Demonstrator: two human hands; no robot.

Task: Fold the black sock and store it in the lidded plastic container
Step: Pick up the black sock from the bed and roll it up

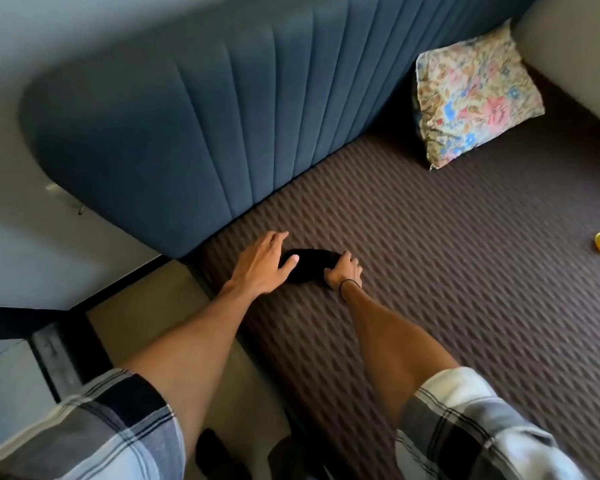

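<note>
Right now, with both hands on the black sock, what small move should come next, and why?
Probably fold it: the right hand could carry its pinched end over toward the left hand, which lies flat on the other end. The black sock looks stretched between them on the brown mattress, and no container is in view.

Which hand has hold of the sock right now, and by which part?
The right hand grips the black sock at its right end. The left hand lies spread over the left end, pressing it to the mattress, not gripping.
</note>
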